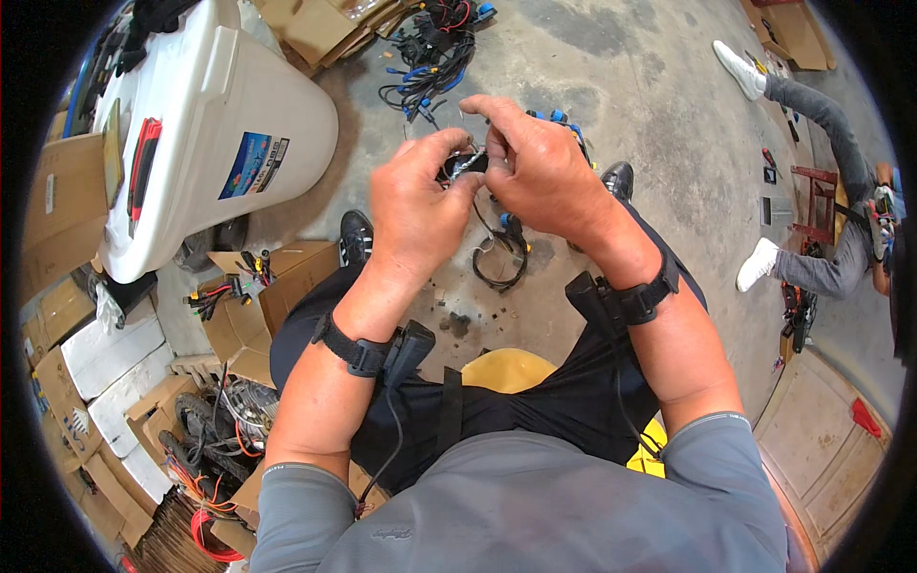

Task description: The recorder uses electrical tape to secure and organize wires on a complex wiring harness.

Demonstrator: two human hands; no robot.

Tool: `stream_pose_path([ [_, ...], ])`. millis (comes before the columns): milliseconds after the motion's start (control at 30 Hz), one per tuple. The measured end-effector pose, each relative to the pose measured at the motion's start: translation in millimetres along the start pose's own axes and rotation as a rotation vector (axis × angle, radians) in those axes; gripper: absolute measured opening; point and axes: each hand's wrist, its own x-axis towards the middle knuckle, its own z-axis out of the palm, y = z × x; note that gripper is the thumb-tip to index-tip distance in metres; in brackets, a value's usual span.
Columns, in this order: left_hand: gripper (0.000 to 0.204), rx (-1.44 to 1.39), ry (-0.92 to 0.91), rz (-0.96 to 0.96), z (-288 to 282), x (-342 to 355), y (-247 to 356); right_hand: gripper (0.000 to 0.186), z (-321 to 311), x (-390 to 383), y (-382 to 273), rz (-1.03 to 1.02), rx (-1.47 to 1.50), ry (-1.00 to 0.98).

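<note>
Both my hands are raised in front of me, close together, at the middle of the view. My left hand (417, 202) is closed in a pinch on a cable with a silvery, twisted-looking stretch (466, 163). From the other side, my right hand (543, 164) pinches the same cable, its index finger bent outward near a thin wire end. Fingers partly cover the held part, and something dark behind it cannot be made out. Below hangs or lies a looped black cable (501, 284) with a blue piece beside it.
A big white plastic tub (287, 110) stands at the left, a red-and-black tool on its rim. Bundled black cables with blue connectors (435, 72) lie ahead. An open carton (239, 329) holds colored wires. Another person's grey-trousered legs (821, 110) extend at the right.
</note>
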Motion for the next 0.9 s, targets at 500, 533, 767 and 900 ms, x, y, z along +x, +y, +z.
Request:
stream_pose_path([
  [500, 0.035, -0.349, -0.114, -0.252, -8.5, 6.6, -8.2, 0.034, -32.7, 2.0, 11.6, 0.583, 0.489, -0.379],
  [533, 0.035, -0.349, -0.115, -0.251, -8.8, 7.6, -9.6, 0.035, -31.6, 2.2, 12.6, 0.565, 0.479, -0.408],
  [767, 0.037, -0.588, -0.151, -0.423, -16.9, 6.2, -8.9, 0.037, -25.1, -5.2, 16.2, 0.265, 0.238, -0.364],
  [900, 0.041, -0.663, -0.123, -0.374, -24.9, -4.3, -10.7, 0.035, -22.4, -3.1, -2.6, 0.308, 0.224, -0.413],
])
